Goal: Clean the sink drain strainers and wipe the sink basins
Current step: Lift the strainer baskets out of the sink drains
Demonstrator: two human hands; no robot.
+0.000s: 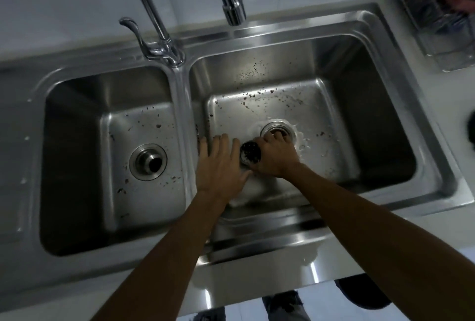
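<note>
A double stainless sink fills the view. In the right basin [334, 104], my right hand [276, 157] grips a round drain strainer [250, 153] full of dark debris, tilted on its side. Its fingertips reach the rim of the open right drain [279, 129], which is ringed with white foam. My left hand [221, 164] lies flat on the basin floor beside the strainer, fingers apart, touching it at the thumb. Something white [237, 201] shows under that wrist. The left basin [77, 140] has its strainer [148, 162] seated in the drain. Dark crumbs speckle both floors.
Two chrome taps stand at the back: a thin one with a lever [159, 45] over the divider and a thick spout [232, 9] over the right basin. A wire rack [442, 25] sits on the counter at the far right. Feet show below the sink's front edge.
</note>
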